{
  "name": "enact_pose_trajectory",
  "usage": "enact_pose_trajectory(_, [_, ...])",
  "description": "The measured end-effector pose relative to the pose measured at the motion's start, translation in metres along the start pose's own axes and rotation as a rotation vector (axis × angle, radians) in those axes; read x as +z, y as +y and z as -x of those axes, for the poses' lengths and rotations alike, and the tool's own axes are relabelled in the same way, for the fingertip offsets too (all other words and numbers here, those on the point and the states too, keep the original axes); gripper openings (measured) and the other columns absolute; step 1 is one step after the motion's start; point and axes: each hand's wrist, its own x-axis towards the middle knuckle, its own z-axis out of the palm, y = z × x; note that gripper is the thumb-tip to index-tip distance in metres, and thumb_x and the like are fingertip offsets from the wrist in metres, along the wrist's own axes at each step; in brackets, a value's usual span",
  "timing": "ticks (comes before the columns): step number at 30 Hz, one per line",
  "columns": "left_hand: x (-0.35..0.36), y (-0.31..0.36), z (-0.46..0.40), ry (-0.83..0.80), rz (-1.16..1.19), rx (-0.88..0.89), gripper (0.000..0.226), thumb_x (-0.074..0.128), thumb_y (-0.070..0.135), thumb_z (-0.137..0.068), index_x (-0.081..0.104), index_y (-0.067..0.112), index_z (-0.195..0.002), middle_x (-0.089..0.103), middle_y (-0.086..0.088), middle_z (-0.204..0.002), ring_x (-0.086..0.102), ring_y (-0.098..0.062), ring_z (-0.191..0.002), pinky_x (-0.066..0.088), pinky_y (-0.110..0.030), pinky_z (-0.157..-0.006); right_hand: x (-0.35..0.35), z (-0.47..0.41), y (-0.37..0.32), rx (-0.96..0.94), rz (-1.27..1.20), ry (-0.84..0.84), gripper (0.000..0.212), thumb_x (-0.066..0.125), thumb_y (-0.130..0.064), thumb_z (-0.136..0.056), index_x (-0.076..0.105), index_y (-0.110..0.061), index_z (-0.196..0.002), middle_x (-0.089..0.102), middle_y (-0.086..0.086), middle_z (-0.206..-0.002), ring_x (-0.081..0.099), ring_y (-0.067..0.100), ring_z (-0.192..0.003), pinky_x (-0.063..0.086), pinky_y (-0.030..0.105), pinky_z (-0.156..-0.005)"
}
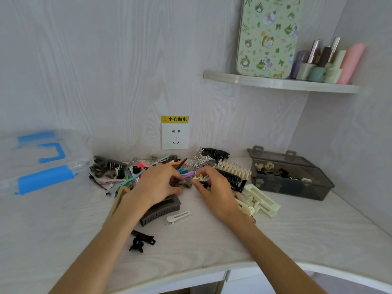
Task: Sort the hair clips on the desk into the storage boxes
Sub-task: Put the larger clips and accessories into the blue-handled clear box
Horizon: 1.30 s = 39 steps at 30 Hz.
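A heap of mixed hair clips [135,172] lies along the back of the white desk [286,225]. My left hand [158,183] rests in the heap and its fingers grip small brown claw clips [177,183]. My right hand [212,187] pinches small cream and black claw clips [200,178] just right of them. A smoky transparent storage box [297,187] stands open at the right with several small claw clips inside. A clear storage box with blue latches [44,179] sits at the left.
Big cream clips [258,202] lie right of my right wrist, a grey comb clip [161,211] under my left wrist, a white clip [178,217] and a black claw clip [141,241] nearer me. A wall socket [175,135] and a shelf [280,82] with cosmetics are behind.
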Motion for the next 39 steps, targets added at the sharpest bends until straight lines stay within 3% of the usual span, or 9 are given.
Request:
enact_pose_trajectory(6, [-0.009,-0.005,0.013,0.036,0.322,-0.041,0.04,0.07,0.036,-0.079,0.065,0.025,-0.117,0.066,0.005,-0.12,0.062,-0.009,-0.103,0.047,-0.025,-0.089,-0.008,0.003,-0.01,-0.032,-0.094,0.019,0.015,0.065,-0.031,-0.085,0.064,-0.024,-0.099,0.063,-0.013,-0.094,0.05,-0.006,-0.067,0.037,0.011,-0.057])
enact_pose_trajectory(10, [-0.025,0.004,0.014,0.119,0.423,-0.047,0.04,0.071,0.032,-0.08,0.064,0.023,-0.118,0.063,0.016,-0.11,0.059,0.008,-0.078,0.042,-0.006,-0.07,-0.048,0.01,-0.027,-0.017,-0.315,0.106,0.014,0.07,-0.031,-0.08,0.066,-0.026,-0.092,0.068,-0.006,-0.084,0.056,0.024,-0.057,0.049,0.039,-0.053])
enact_pose_trajectory(15, [-0.037,0.052,-0.008,0.175,0.708,0.013,0.033,0.072,0.028,-0.079,0.066,0.025,-0.112,0.065,0.014,-0.102,0.064,0.001,-0.086,0.043,-0.002,-0.073,-0.133,0.017,0.003,-0.009,-0.103,0.132,0.014,0.07,-0.028,-0.079,0.067,-0.024,-0.093,0.067,-0.015,-0.085,0.059,0.005,-0.066,0.05,0.017,-0.06])
enact_pose_trajectory(21, [-0.014,0.148,-0.072,0.011,0.805,0.189,0.038,0.073,0.024,-0.079,0.065,0.015,-0.115,0.068,-0.001,-0.113,0.064,-0.009,-0.098,0.048,-0.025,-0.095,-0.191,0.008,0.08,0.28,0.061,0.402,0.018,0.065,-0.022,-0.085,0.064,-0.015,-0.101,0.065,0.0,-0.091,0.059,0.014,-0.078,0.043,0.013,-0.064])
enact_pose_trajectory(27, [0.029,0.206,-0.105,-0.188,0.675,0.301,0.043,0.072,0.016,-0.08,0.062,0.012,-0.121,0.066,-0.007,-0.118,0.063,-0.018,-0.107,0.048,-0.029,-0.097,-0.205,0.001,0.108,0.36,0.052,0.151,0.026,0.063,-0.01,-0.086,0.062,-0.013,-0.113,0.066,0.005,-0.109,0.063,0.019,-0.099,0.049,0.034,-0.096])
enact_pose_trajectory(29, [0.032,0.207,-0.104,-0.243,0.684,0.316,0.051,0.071,0.006,-0.079,0.056,0.012,-0.128,0.061,-0.007,-0.126,0.059,-0.019,-0.113,0.047,-0.029,-0.098,-0.209,0.003,0.108,0.384,0.128,0.031,0.034,0.059,-0.007,-0.088,0.058,-0.014,-0.122,0.062,0.006,-0.122,0.059,0.021,-0.11,0.045,0.031,-0.101])
enact_pose_trajectory(33, [0.017,0.184,-0.096,-0.273,0.694,0.315,0.06,0.066,-0.005,-0.08,0.051,0.02,-0.133,0.051,0.001,-0.137,0.055,-0.017,-0.118,0.048,-0.03,-0.096,-0.215,0.007,0.096,0.397,0.186,-0.02,0.033,0.055,-0.007,-0.09,0.059,-0.014,-0.122,0.06,0.005,-0.126,0.056,0.021,-0.114,0.041,0.027,-0.097])
enact_pose_trajectory(37, [-0.011,0.126,-0.069,-0.157,0.667,0.25,0.052,0.065,-0.003,-0.081,0.056,0.02,-0.126,0.058,0.008,-0.125,0.057,-0.009,-0.109,0.048,-0.023,-0.092,-0.195,0.006,0.067,0.291,0.138,-0.051,0.023,0.054,-0.007,-0.09,0.066,-0.015,-0.108,0.066,0.003,-0.108,0.06,0.011,-0.092,0.048,0.015,-0.078])
enact_pose_trajectory(39, [-0.018,0.083,-0.05,-0.077,0.587,0.152,0.047,0.065,-0.001,-0.081,0.06,0.021,-0.121,0.062,0.008,-0.119,0.061,-0.008,-0.104,0.051,-0.029,-0.093,-0.168,0.001,0.044,0.184,0.09,-0.084,0.022,0.055,-0.004,-0.089,0.068,-0.014,-0.102,0.068,0.0,-0.098,0.062,0.012,-0.089,0.053,0.024,-0.081])
